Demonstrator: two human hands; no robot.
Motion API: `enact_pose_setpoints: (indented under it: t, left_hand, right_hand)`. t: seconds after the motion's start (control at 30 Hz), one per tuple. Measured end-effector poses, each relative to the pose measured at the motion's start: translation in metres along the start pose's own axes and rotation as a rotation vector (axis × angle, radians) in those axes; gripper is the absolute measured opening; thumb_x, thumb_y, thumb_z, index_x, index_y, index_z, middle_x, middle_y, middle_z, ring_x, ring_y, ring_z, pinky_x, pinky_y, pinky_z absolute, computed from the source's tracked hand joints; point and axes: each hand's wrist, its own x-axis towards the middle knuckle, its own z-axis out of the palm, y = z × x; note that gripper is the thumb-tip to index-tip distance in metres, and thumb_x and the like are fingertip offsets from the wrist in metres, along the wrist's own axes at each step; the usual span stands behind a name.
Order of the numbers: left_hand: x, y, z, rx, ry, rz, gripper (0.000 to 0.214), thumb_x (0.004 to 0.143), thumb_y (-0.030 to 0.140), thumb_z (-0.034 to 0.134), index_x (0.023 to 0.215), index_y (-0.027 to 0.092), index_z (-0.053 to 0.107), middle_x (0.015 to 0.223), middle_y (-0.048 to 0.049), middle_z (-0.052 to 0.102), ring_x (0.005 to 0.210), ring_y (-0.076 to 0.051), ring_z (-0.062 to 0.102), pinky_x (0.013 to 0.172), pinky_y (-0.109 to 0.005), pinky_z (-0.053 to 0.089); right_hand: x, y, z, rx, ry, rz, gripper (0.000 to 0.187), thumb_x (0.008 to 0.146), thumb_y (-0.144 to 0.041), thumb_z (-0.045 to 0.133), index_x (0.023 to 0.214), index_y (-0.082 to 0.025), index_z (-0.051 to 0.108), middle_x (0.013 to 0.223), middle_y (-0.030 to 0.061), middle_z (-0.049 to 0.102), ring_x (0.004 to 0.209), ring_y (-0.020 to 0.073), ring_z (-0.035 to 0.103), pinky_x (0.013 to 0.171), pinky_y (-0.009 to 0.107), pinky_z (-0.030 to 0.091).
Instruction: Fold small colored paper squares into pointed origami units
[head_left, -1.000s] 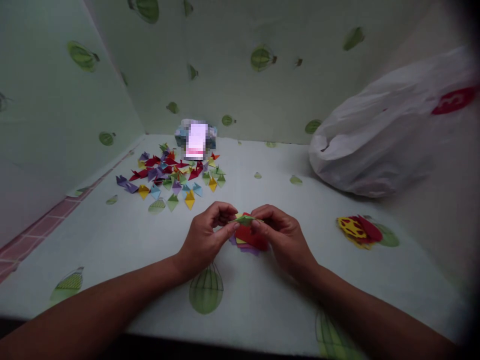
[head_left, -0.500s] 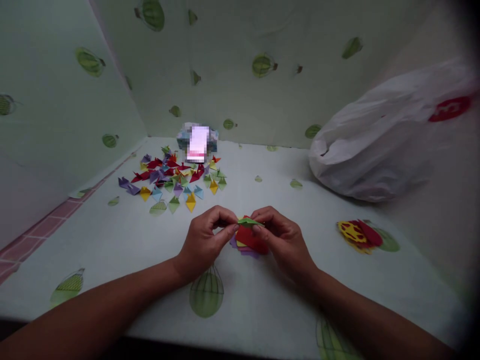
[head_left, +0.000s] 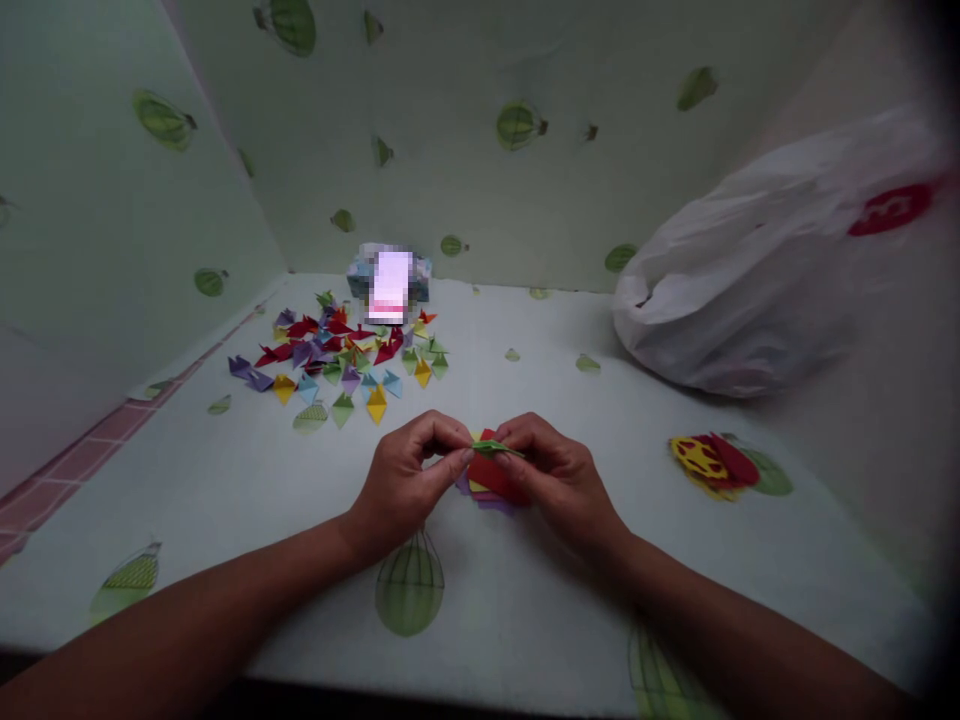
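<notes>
My left hand (head_left: 409, 475) and my right hand (head_left: 553, 472) meet over the middle of the table, both pinching a small folded green paper piece (head_left: 491, 448) between fingertips. Just under it lies a small stack of coloured paper squares (head_left: 495, 484), red on top with purple and yellow edges showing. Beyond my hands, to the left, spreads a pile of several folded paper pieces (head_left: 341, 350) in red, purple, yellow, green and blue.
A white plastic bag (head_left: 757, 270) with a red mark lies at the right. A small heap of red and yellow paper cut-outs (head_left: 712, 460) sits at right. A blurred box (head_left: 390, 280) stands at the back. The table (head_left: 225, 500) has a balloon-patterned cloth.
The green piece has been worked slightly between my fingertips; my hands stay in nearly the same place. The view has shifted a little.
</notes>
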Motion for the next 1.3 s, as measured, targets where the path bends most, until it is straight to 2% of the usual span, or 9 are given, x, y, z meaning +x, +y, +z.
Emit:
enact_pose_setpoints:
  t: [0.17,0.3,0.5,0.67,0.87,0.97,1.07,1.3]
  left_hand:
    - [0.0012,0.0009,0.0004,-0.033,0.032,-0.026,0.011,0.082,0.012,0.067,0.077,0.017,0.059,0.081,-0.0009,0.063,0.077,-0.012,0.061,0.071,-0.025,0.050]
    - [0.0020,0.0035,0.0010,-0.034,0.048,-0.054,0.010,0.083,0.011,0.067,0.081,0.018,0.059,0.079,0.0014,0.061,0.073,-0.010,0.059,0.069,-0.023,0.050]
    - [-0.0004,0.0042,0.0009,0.074,0.007,0.053,0.014,0.084,0.006,0.063,0.088,0.019,0.058,0.084,0.0017,0.061,0.079,-0.010,0.060,0.076,-0.025,0.051]
    - [-0.0020,0.0016,-0.0002,0.118,-0.025,0.089,0.015,0.085,0.006,0.063,0.090,0.020,0.058,0.085,0.0020,0.061,0.081,-0.010,0.060,0.077,-0.025,0.050]
    - [0.0019,-0.0004,-0.0016,0.145,-0.017,0.038,0.015,0.084,0.011,0.067,0.095,0.019,0.062,0.086,0.0012,0.064,0.079,-0.011,0.061,0.075,-0.024,0.051]
    - [0.0037,0.0009,-0.0028,0.183,-0.035,0.017,0.007,0.084,0.012,0.068,0.089,0.017,0.065,0.083,0.0004,0.065,0.075,-0.011,0.061,0.070,-0.023,0.050]
    - [0.0045,0.0035,-0.0031,0.218,-0.048,0.052,0.006,0.085,0.012,0.067,0.081,0.016,0.065,0.078,0.0004,0.063,0.071,-0.010,0.058,0.067,-0.023,0.048]
    - [0.0045,0.0053,-0.0037,0.283,-0.054,0.132,0.010,0.085,0.008,0.065,0.080,0.016,0.064,0.078,0.0009,0.061,0.071,-0.010,0.057,0.068,-0.023,0.046]
  right_hand:
    - [0.0001,0.0003,0.0007,0.026,-0.005,0.009,0.009,0.087,-0.022,0.067,0.078,-0.020,0.067,0.088,0.0043,0.063,0.085,0.0187,0.062,0.073,0.033,0.048]
    - [0.0007,0.0009,0.0019,0.060,-0.026,0.049,0.009,0.087,-0.025,0.068,0.079,-0.020,0.067,0.090,0.0050,0.063,0.083,0.0178,0.062,0.071,0.031,0.049]
    - [0.0006,-0.0019,0.0019,0.135,-0.082,0.140,0.011,0.087,-0.029,0.068,0.089,-0.019,0.067,0.087,0.0037,0.062,0.075,0.0150,0.061,0.065,0.029,0.051]
    - [-0.0006,-0.0012,0.0018,0.124,-0.071,0.086,0.008,0.087,-0.027,0.068,0.085,-0.019,0.068,0.090,0.0045,0.062,0.080,0.0165,0.061,0.070,0.030,0.051]
    - [-0.0016,-0.0006,0.0010,0.052,-0.024,-0.012,0.005,0.088,-0.022,0.067,0.083,-0.021,0.068,0.088,0.0037,0.064,0.083,0.0176,0.062,0.073,0.033,0.049]
    - [-0.0014,-0.0029,0.0007,-0.020,0.001,-0.087,0.007,0.088,-0.018,0.065,0.082,-0.021,0.067,0.087,0.0037,0.064,0.083,0.0176,0.061,0.074,0.033,0.048]
    - [-0.0008,-0.0053,0.0006,-0.090,0.002,-0.129,0.008,0.088,-0.016,0.064,0.081,-0.020,0.065,0.086,0.0041,0.064,0.082,0.0175,0.061,0.073,0.033,0.047]
    - [-0.0003,-0.0054,0.0000,-0.118,-0.026,-0.107,0.006,0.088,-0.017,0.064,0.083,-0.019,0.065,0.086,0.0047,0.064,0.080,0.0179,0.061,0.071,0.033,0.048]
